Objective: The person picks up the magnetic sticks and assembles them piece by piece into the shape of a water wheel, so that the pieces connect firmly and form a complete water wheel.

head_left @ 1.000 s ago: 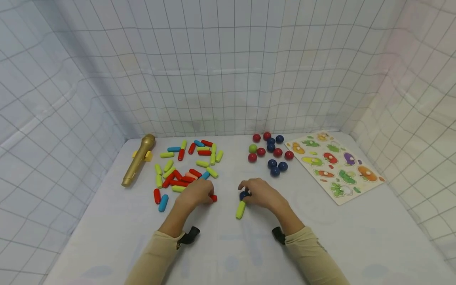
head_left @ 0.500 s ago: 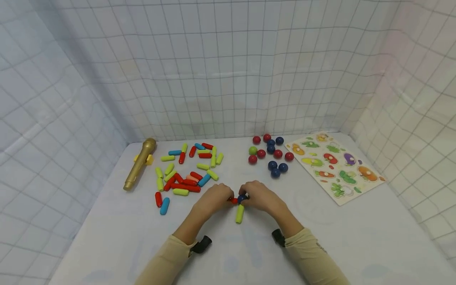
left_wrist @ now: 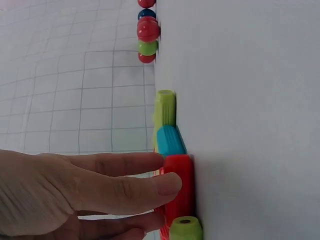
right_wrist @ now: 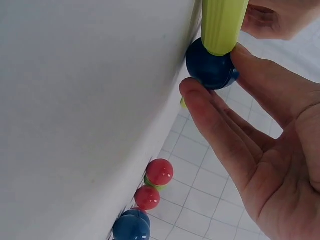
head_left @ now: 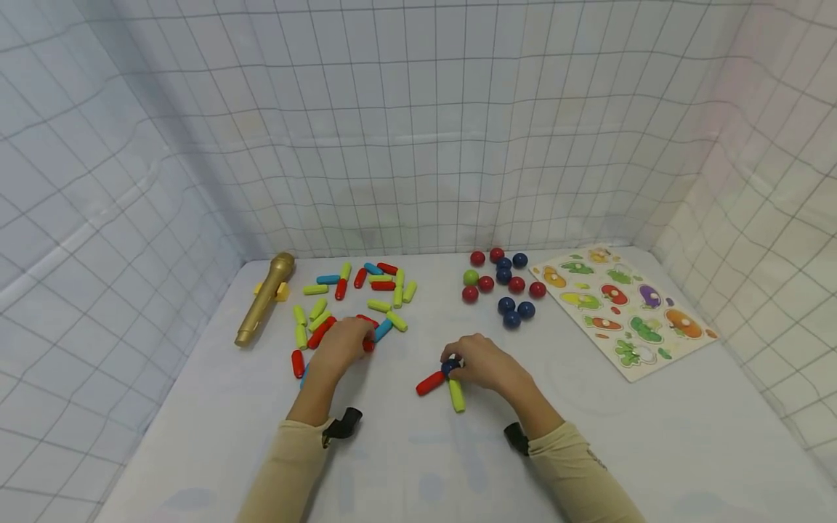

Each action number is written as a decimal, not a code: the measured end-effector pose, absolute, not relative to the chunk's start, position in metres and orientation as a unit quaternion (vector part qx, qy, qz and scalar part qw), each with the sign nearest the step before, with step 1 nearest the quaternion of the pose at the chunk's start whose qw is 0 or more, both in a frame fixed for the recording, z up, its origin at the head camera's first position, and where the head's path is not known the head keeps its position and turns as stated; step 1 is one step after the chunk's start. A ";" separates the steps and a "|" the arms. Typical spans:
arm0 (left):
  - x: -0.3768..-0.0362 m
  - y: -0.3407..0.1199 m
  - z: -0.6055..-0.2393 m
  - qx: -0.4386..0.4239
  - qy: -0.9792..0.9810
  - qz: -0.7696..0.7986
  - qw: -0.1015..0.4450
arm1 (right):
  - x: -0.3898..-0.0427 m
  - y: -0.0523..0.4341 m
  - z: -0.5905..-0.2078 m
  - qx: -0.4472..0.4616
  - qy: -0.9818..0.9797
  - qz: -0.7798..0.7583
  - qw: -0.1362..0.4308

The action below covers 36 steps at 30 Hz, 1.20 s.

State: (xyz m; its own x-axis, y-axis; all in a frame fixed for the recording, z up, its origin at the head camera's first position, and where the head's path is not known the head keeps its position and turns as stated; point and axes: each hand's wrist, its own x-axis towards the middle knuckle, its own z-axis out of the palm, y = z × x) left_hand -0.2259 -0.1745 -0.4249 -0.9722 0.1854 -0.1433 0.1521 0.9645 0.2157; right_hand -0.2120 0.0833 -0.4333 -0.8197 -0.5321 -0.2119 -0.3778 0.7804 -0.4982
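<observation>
My right hand (head_left: pixel 472 361) pinches a dark blue ball (head_left: pixel 450 367) on the white table (head_left: pixel 588 436). A red stick (head_left: pixel 429 383) and a yellow-green stick (head_left: pixel 456 396) stick out from that ball. The right wrist view shows finger and thumb of the right hand (right_wrist: pixel 225 95) curled round the blue ball (right_wrist: pixel 210 67), with the yellow-green stick (right_wrist: pixel 222 22) joined to it. My left hand (head_left: pixel 349 340) reaches into the pile of coloured sticks (head_left: pixel 366 298). In the left wrist view, straight fingertips (left_wrist: pixel 167 184) touch a red stick (left_wrist: pixel 182 175) beside a blue stick (left_wrist: pixel 170 141).
A gold toy microphone (head_left: pixel 264 298) lies at the far left. Several red and blue balls and one green ball (head_left: pixel 503 283) sit behind my right hand. A vegetable puzzle board (head_left: pixel 621 309) lies at the right. Gridded white walls (head_left: pixel 418 145) enclose the table.
The left hand carried a red stick to the blue ball, left it joined there, then went back left to the stick pile. The yellow-green stick swung round with the ball.
</observation>
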 end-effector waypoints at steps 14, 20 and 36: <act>-0.232 -0.181 -0.439 0.072 0.990 0.104 0.058 | -0.211 0.085 -0.431 -0.241 0.932 -0.215 0.162; -0.230 -0.178 -0.436 0.070 0.989 0.111 0.063 | -0.209 0.086 -0.428 -0.257 0.926 -0.229 0.157; -0.199 -0.103 -0.430 0.191 0.970 0.121 0.088 | -0.208 0.082 -0.432 -0.253 0.919 -0.254 0.166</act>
State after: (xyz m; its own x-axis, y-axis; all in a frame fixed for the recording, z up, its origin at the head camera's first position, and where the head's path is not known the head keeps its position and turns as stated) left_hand -0.1986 -0.1028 -0.4296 -0.9111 0.3928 -0.1246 0.3500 0.8972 0.2695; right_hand -0.2083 0.0819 -0.4325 -0.8164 -0.5497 -0.1767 -0.3811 0.7429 -0.5503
